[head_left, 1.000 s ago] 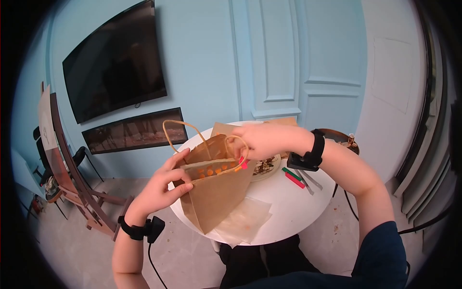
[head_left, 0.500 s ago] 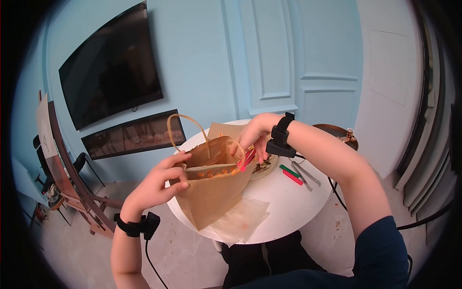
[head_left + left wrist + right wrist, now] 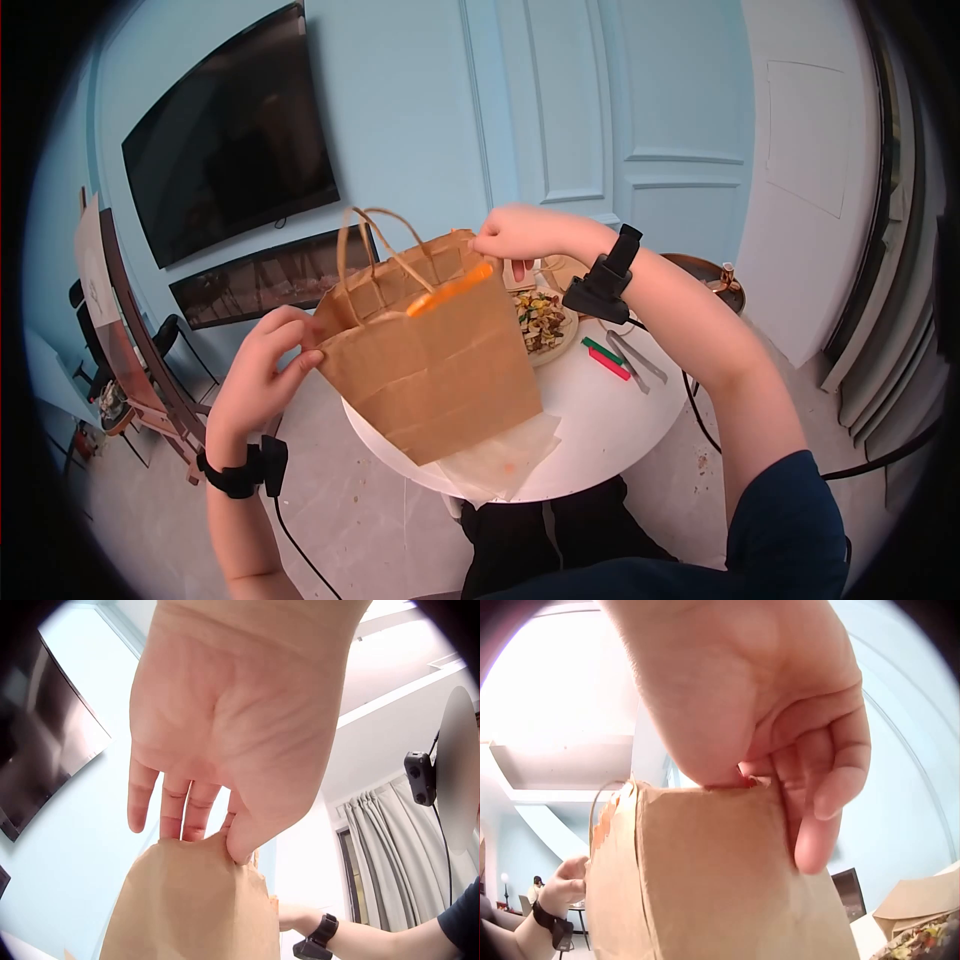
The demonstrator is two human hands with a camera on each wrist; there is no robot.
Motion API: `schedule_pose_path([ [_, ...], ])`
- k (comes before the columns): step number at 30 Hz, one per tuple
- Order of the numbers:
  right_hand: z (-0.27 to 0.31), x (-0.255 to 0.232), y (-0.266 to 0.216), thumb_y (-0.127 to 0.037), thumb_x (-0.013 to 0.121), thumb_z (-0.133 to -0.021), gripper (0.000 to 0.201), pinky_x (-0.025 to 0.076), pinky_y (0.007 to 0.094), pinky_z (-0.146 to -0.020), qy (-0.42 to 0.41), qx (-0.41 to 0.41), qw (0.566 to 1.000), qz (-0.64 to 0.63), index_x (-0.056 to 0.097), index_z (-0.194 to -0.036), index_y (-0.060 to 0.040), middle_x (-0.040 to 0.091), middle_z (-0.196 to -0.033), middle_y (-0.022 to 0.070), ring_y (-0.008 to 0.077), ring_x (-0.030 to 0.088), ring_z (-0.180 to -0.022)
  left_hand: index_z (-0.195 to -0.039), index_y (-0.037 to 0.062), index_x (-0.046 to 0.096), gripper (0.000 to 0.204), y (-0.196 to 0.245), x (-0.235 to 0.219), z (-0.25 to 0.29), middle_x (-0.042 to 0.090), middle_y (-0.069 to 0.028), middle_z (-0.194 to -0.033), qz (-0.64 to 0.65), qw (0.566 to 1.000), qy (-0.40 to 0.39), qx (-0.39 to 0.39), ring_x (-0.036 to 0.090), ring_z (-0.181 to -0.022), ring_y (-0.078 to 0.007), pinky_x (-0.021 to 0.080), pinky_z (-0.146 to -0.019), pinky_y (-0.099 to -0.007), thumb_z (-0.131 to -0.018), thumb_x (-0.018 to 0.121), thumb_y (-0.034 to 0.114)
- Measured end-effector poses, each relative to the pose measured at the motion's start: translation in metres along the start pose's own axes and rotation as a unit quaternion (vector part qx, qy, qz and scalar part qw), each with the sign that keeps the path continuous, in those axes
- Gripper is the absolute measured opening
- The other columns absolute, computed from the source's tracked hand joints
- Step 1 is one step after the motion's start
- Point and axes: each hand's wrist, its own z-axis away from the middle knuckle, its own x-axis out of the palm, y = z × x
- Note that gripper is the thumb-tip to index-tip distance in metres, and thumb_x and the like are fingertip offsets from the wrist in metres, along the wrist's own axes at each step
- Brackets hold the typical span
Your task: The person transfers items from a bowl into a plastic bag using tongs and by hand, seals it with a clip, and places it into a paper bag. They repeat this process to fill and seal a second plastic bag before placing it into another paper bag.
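Observation:
A brown paper bag (image 3: 430, 370) with two twisted handles (image 3: 345, 250) stands tilted over the table's front left, its mouth spread. My left hand (image 3: 262, 365) pinches the left end of its rim between thumb and fingers; the left wrist view shows the thumb and fingertips at the paper edge. At the opposite end, my right hand (image 3: 535, 235) grips the rim, seen close up in the right wrist view with its thumb over the paper edge (image 3: 705, 793). A bit of red peeks out under that thumb. An orange strip (image 3: 450, 290) runs along the front rim. The bag's inside is mostly hidden.
The round white table (image 3: 610, 430) bears a plate of chopped food (image 3: 545, 325), metal tongs (image 3: 637, 360), a green stick (image 3: 601, 351) and a red stick (image 3: 609, 364). A translucent sheet (image 3: 500, 465) lies by the bag. An easel (image 3: 125, 330) stands left.
The bag has turned its broad side toward me and its mouth has widened. My left hand moved left with the rim; my right hand rose to the rim. The pink piece there is hidden from the head view.

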Motion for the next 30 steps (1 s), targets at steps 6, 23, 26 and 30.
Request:
schedule_pose_path([
  [6,0.009,0.004,-0.002,-0.032,0.047,-0.093,0.038,0.05,0.0273,-0.053,0.03,-0.033,0.999,-0.014,0.066,-0.079,-0.0014,0.064,-0.073,0.0057,0.0163,0.063,-0.052,-0.083,-0.0002,0.052,0.012,-0.001,0.015,-0.002,0.058,-0.0114,-0.103,-0.032,0.999,0.03,0.033,0.054,-0.097,-0.0266,0.043,-0.086,-0.034,-0.079,0.063,0.003],
  [23,0.033,0.126,0.088,-0.039,0.065,-0.084,0.055,0.023,0.0357,-0.108,0.021,-0.203,0.853,-0.48,0.041,-0.123,-0.0084,0.017,-0.152,0.0152,0.0239,0.018,-0.14,-0.136,0.0036,0.033,0.072,-0.045,0.151,0.037,0.045,-0.0118,-0.135,0.377,0.909,0.081,-0.155,0.041,-0.127,-0.0208,0.033,-0.106,-0.0367,-0.079,0.074,0.018],
  [26,0.023,0.134,0.091,-0.033,0.07,-0.08,0.059,0.017,0.0367,-0.112,0.019,-0.193,0.902,-0.386,0.04,-0.124,-0.0083,0.01,-0.154,0.015,0.0246,0.005,-0.144,-0.128,0.0017,0.045,0.054,-0.051,0.153,0.034,0.055,-0.0092,-0.124,0.421,0.884,0.044,-0.196,0.049,-0.118,-0.0175,0.037,-0.102,-0.0334,-0.083,0.07,0.017],
  [30,0.012,0.131,0.088,-0.03,0.071,-0.08,0.064,0.027,0.0352,-0.107,0.0,-0.161,0.912,-0.377,0.04,-0.13,-0.0044,0.021,-0.149,0.015,0.0219,0.024,-0.137,-0.119,0.0014,0.055,0.035,-0.047,0.149,0.026,0.062,-0.0041,-0.111,0.481,0.849,0.023,-0.217,0.056,-0.104,-0.0123,0.041,-0.095,-0.0293,-0.088,0.064,0.015],
])
